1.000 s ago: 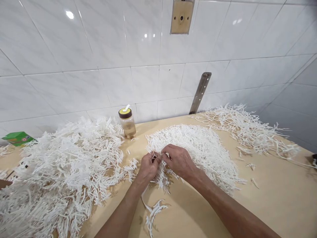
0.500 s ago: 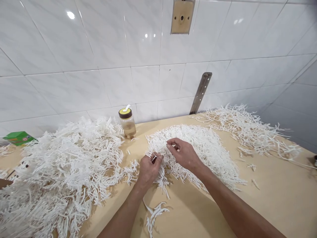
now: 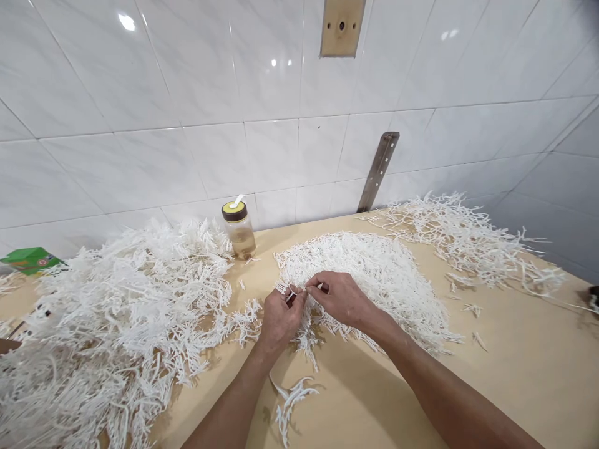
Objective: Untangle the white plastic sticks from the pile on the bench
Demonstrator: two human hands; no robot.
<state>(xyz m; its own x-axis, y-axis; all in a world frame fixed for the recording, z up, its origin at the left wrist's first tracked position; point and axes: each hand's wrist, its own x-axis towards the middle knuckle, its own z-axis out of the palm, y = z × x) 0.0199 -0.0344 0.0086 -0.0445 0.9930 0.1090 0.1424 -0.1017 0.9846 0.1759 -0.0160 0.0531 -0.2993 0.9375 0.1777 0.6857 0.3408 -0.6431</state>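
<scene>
My left hand (image 3: pixel 282 317) is closed on a thin white branched strand (image 3: pixel 282 287), whose tips stick out past the fingers. Close against it, my right hand (image 3: pixel 340 298) is pinched, its fingertips meeting the left ones; whatever lies between them is too small to make out. Both hands are over the near left edge of a flat heap of short white strands (image 3: pixel 388 280). Below my left wrist a loose white branched piece (image 3: pixel 294 399) lies on the table.
A big tangled pile of white strands (image 3: pixel 126 299) covers the left side. At the back stands a lidded jar (image 3: pixel 242 234) of brownish liquid. Longer white strands (image 3: pixel 468 240) lie at the right. A metal strip (image 3: pixel 378 171) leans on the tiled wall; a green box (image 3: pixel 30 260) sits far left.
My right hand has moved down and left, so its fingertips now meet those of my left hand. The left hand keeps its hold on the strand. The view has shifted slightly.
</scene>
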